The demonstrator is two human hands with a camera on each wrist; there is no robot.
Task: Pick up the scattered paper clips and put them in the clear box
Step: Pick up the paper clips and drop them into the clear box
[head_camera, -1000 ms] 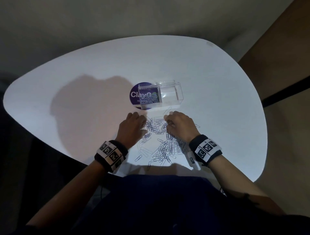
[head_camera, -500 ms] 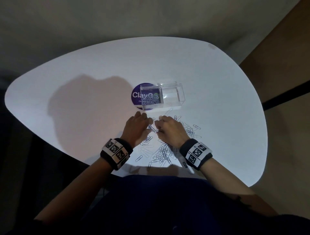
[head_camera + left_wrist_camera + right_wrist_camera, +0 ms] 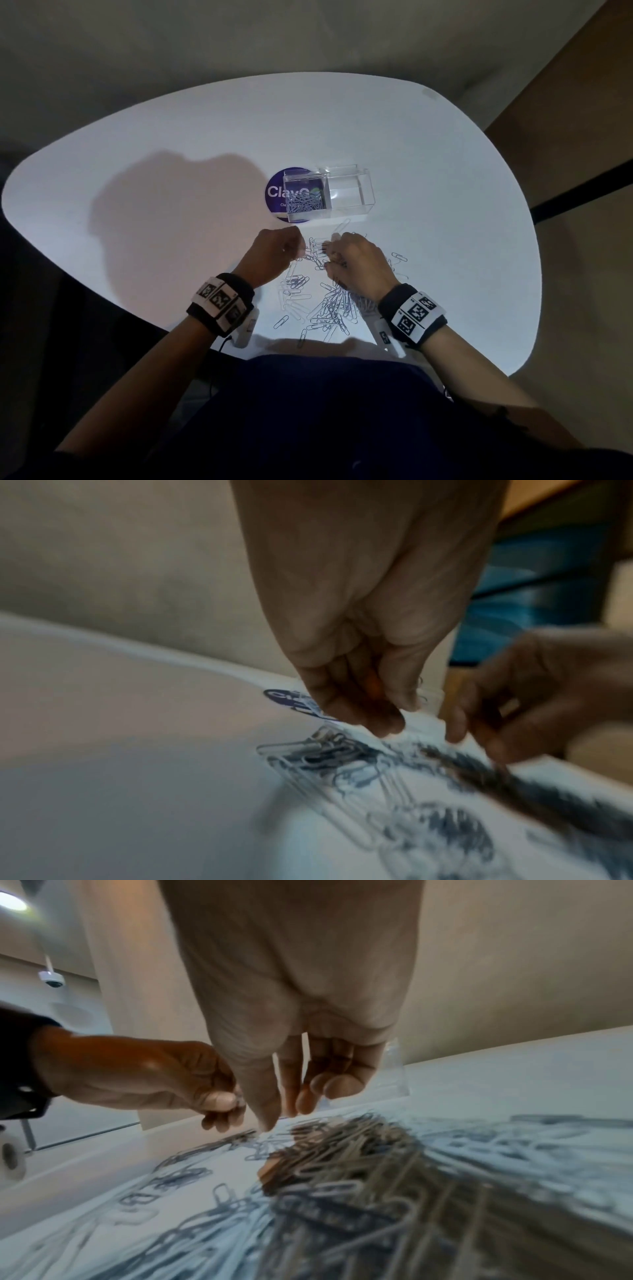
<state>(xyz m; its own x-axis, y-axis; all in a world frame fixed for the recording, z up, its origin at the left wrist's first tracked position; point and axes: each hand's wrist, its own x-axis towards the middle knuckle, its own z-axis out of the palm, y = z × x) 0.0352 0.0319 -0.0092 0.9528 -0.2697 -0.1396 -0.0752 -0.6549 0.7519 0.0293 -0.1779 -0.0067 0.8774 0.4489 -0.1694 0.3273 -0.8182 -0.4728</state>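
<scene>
Several silver paper clips lie scattered in a loose pile on the white table, just in front of me. The clear box stands beyond them, and its left half holds a heap of clips. My left hand hovers at the pile's far left edge, fingers curled, thumb and fingertips pinching a clip. My right hand is close beside it, thumb and fingers pointing down onto the pile. I see nothing held between them.
A round purple sticker lies under the box's left end. The table's near edge runs just below the clips, by my dark-clothed lap. A few stray clips lie to the right of my right hand.
Both hands have drawn together over the far part of the pile. The left hand has lifted slightly and closed its fingers; the right hand has shifted left.
</scene>
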